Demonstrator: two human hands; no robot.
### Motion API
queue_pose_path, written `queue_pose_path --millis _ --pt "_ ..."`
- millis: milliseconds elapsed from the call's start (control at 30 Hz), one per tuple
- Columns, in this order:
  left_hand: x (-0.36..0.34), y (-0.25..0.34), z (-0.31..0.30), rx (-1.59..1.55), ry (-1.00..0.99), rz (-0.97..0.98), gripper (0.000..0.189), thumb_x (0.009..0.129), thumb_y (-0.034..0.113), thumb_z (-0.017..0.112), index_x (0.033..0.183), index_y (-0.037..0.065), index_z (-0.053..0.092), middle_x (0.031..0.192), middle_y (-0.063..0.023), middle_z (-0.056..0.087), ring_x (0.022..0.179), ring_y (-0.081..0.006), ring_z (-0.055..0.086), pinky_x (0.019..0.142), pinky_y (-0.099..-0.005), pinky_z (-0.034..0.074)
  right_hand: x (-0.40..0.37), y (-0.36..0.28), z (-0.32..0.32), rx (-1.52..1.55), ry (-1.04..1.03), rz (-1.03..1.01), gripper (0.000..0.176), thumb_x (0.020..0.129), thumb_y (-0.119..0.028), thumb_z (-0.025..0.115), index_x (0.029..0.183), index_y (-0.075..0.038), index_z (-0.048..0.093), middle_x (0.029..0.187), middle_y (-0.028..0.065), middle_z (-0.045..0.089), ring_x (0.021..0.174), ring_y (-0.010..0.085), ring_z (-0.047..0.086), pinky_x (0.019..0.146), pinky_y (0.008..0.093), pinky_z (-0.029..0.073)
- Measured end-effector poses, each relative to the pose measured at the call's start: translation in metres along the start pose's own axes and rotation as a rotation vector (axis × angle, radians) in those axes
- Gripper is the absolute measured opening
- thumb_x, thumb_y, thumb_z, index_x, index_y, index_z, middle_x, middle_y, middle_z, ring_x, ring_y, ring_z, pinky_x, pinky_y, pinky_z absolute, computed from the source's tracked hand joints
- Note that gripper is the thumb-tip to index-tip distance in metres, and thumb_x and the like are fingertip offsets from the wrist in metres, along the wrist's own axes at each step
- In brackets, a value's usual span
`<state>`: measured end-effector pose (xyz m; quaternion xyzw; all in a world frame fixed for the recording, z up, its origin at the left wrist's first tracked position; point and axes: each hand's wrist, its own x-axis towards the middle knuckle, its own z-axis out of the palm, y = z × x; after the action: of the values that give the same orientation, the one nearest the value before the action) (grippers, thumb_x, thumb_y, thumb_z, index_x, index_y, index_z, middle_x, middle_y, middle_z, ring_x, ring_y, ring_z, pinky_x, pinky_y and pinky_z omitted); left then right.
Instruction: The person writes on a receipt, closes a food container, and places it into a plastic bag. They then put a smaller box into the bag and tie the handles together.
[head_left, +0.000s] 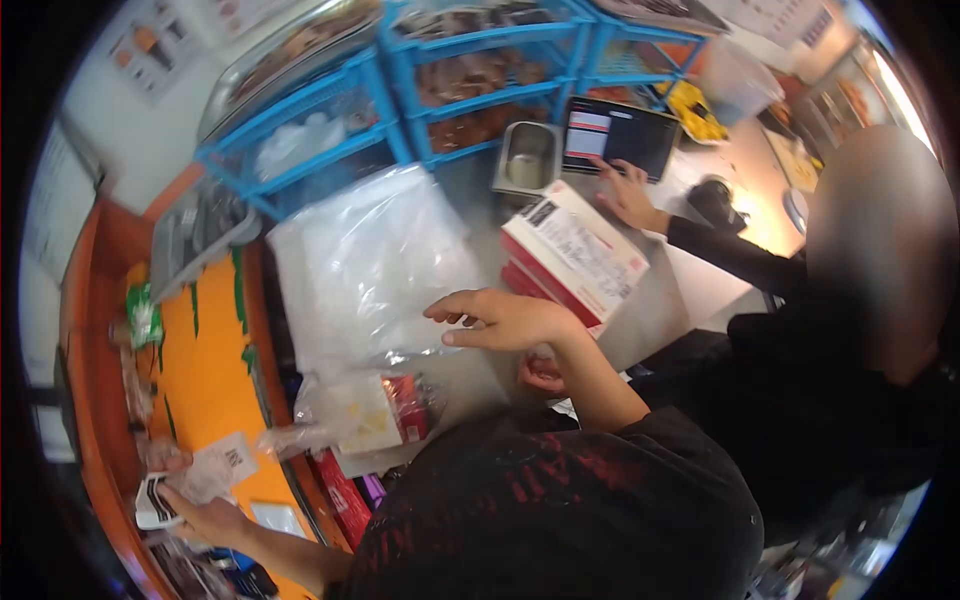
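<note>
My left hand (210,520) reaches down to the orange counter at the left, its thumb pressed on a white item with black print (156,503). Beside it lies a paper slip with a square code (225,462). My right hand (510,318) is held over the steel counter with its fingers stretched out and nothing in them. Left of it spreads a stack of clear plastic bags (365,265). Just to its right stand red and white boxes (575,255) with a printed receipt on top. A plastic-wrapped yellow and red box (385,415) sits nearer my body.
A person in black at the right (800,390) touches a tablet (615,135) with one hand (632,195). Their other hand (543,372) is below my right wrist. Blue racks (400,80) line the back, with a metal container (528,158) in front.
</note>
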<state>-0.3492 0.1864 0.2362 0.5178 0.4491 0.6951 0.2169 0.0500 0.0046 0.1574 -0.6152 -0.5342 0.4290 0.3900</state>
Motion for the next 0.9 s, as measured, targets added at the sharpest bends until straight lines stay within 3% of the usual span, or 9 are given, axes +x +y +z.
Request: queue_pose_path --millis 67,167,233,267,333,533,700,767,900 --pt "-0.003 0.012 0.022 -0.178 -0.295 0.055 0.036 0.092 0.016 0.048 0.114 -0.013 0.045 0.103 -0.0169 0.057 0.094 -0.0214 0.056 0.081 -0.0328 0.048 -0.026 -0.009 -0.030 0.039 0.066 -0.178 0.045 0.084 -0.029 0.058 0.120 -0.002 0.051 0.115 0.0154 0.057 0.099 0.0250 0.057 0.085 0.0349 0.045" --pt "-0.017 0.029 0.066 -0.193 -0.306 0.083 0.027 0.094 0.017 0.042 0.103 -0.008 0.048 0.089 -0.0135 0.055 0.083 -0.0196 0.054 0.078 -0.0339 0.046 -0.081 -0.017 -0.102 -0.289 0.663 -0.282 0.046 0.083 -0.022 0.059 0.123 -0.004 0.047 0.113 0.0099 0.056 0.095 0.0189 0.057 0.082 0.0297 0.045" --pt "-0.020 0.032 0.084 -0.189 -0.351 0.072 0.027 0.094 0.016 0.042 0.103 -0.008 0.049 0.089 -0.0133 0.055 0.083 -0.0197 0.053 0.077 -0.0338 0.046 -0.103 -0.021 -0.140 0.119 1.155 -0.076 0.041 0.087 -0.018 0.055 0.123 -0.001 0.046 0.111 0.0106 0.056 0.099 0.0180 0.054 0.083 0.0302 0.044" --pt "-0.021 0.034 0.092 -0.166 -0.376 0.064 0.026 0.094 0.016 0.041 0.103 -0.008 0.050 0.088 -0.0132 0.055 0.082 -0.0198 0.053 0.076 -0.0337 0.045 -0.122 0.021 -0.187 -0.402 1.269 -0.062 0.045 0.088 -0.021 0.055 0.127 -0.001 0.043 0.114 0.0120 0.055 0.098 0.0196 0.054 0.082 0.0294 0.045" --pt "-0.024 0.042 0.106 -0.080 -0.498 0.189 0.025 0.094 0.015 0.041 0.102 -0.007 0.051 0.088 -0.0132 0.055 0.082 -0.0201 0.053 0.075 -0.0337 0.044 -0.145 0.051 -0.242 -0.354 1.479 0.217 0.057 0.084 -0.030 0.060 0.128 -0.001 0.041 0.120 0.0187 0.052 0.101 0.0236 0.055 0.081 0.0317 0.046" --pt "-0.030 0.062 0.137 0.126 -0.812 0.541 0.021 0.091 0.008 0.040 0.100 -0.006 0.053 0.085 -0.0128 0.054 0.078 -0.0199 0.051 0.071 -0.0319 0.041 -0.264 0.224 -0.392 -0.622 0.893 1.407 0.062 0.060 -0.025 0.074 0.113 0.001 0.054 0.115 0.0263 0.054 0.104 0.0354 0.056 0.087 0.0438 0.046" --pt "-0.047 0.068 0.151 0.310 -1.008 0.455 0.018 0.092 0.005 0.041 0.102 -0.005 0.052 0.086 -0.0102 0.055 0.082 -0.0167 0.051 0.077 -0.0295 0.039 -0.281 0.267 -0.352 -0.780 0.913 1.473 0.070 0.050 -0.019 0.079 0.115 -0.004 0.055 0.140 0.0216 0.028 0.114 0.0332 0.050 0.091 0.0425 0.045" --pt "-0.050 0.065 0.161 0.337 -1.018 0.485 0.018 0.092 0.006 0.042 0.101 -0.005 0.053 0.083 -0.0096 0.055 0.079 -0.0167 0.052 0.073 -0.0284 0.040 -0.284 0.275 -0.343 -0.676 0.892 1.272 0.063 0.049 -0.020 0.080 0.106 0.000 0.060 0.125 0.0221 0.048 0.103 0.0308 0.057 0.082 0.0395 0.050" --pt "-0.061 0.063 0.179 0.282 -1.137 0.427 0.017 0.091 0.005 0.042 0.099 -0.004 0.054 0.086 -0.0103 0.054 0.079 -0.0164 0.052 0.071 -0.0277 0.040 -0.249 0.222 -0.306 -0.390 0.876 1.524 0.045 0.054 -0.021 0.074 0.095 -0.004 0.067 0.102 0.0144 0.063 0.096 0.0254 0.062 0.082 0.0342 0.049"
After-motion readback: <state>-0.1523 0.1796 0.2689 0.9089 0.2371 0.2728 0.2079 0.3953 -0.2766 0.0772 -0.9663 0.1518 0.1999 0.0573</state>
